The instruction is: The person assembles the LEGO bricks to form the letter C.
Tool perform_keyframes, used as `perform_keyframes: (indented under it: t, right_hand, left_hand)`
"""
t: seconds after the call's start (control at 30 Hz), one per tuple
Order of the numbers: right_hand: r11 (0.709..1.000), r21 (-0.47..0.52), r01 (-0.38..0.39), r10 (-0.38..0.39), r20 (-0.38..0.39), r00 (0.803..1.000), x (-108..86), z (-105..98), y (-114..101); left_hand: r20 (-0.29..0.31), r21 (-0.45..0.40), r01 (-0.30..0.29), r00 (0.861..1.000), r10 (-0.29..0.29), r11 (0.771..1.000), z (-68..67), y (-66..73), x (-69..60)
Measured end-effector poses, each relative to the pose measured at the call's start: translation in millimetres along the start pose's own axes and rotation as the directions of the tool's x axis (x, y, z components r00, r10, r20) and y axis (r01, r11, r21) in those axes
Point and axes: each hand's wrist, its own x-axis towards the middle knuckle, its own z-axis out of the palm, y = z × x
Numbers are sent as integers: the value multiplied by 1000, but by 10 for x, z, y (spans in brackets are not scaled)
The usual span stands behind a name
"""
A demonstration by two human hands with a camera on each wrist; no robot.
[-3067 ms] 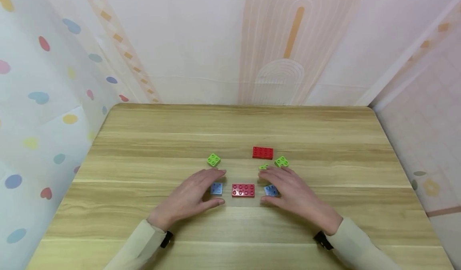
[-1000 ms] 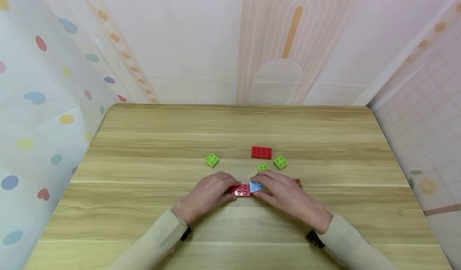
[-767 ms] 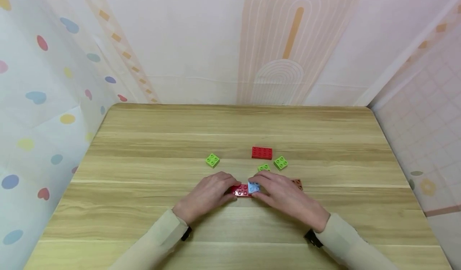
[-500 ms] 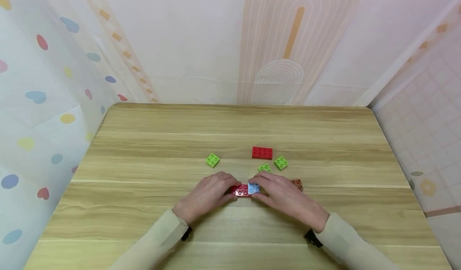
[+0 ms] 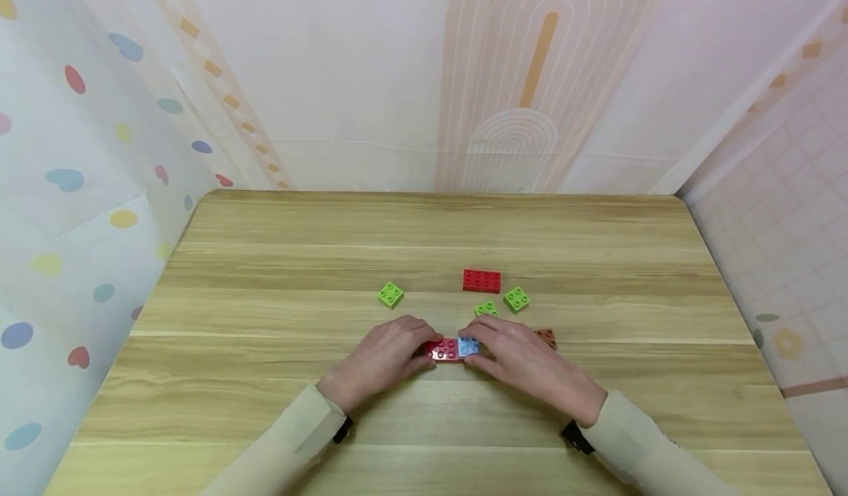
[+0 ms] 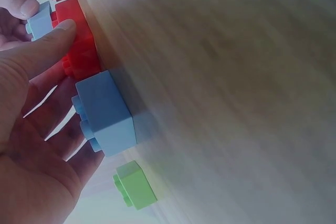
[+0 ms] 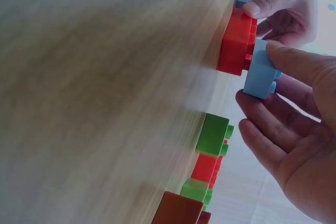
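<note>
At the left of the bench (image 5: 298,238), the near red brick (image 5: 442,349) is pinched at its left end by the grip of the left hand (image 5: 377,356), narrowed to the brick's width. A spare blue brick (image 6: 105,116) is seen just beside that hand; beyond it a lone green brick (image 5: 391,295) is set. Over the near red brick's right end, a pale blue brick (image 5: 467,346) is held between right-hand (image 5: 530,363) thumb and fingers, that grip likewise narrowed; red studs are exposed below it. Behind are placed a far red brick (image 5: 481,281) and two green bricks (image 5: 517,299); rightmost, a brown brick (image 5: 546,338) is partly hidden.
</note>
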Motion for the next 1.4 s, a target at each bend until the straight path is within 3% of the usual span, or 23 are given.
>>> perform_keyframes:
  t: [0.8,1.4]
  right_hand:
    - [1000,-13,26,-26,4,1000,21,21,18]
    - [1000,17,-13,12,32,999,43,21,1]
  left_hand:
    - [-24,-1,-16,1000,16,1000,16,0,-2]
    - [-27,4,-20,999,20,1000,22,-3,5]
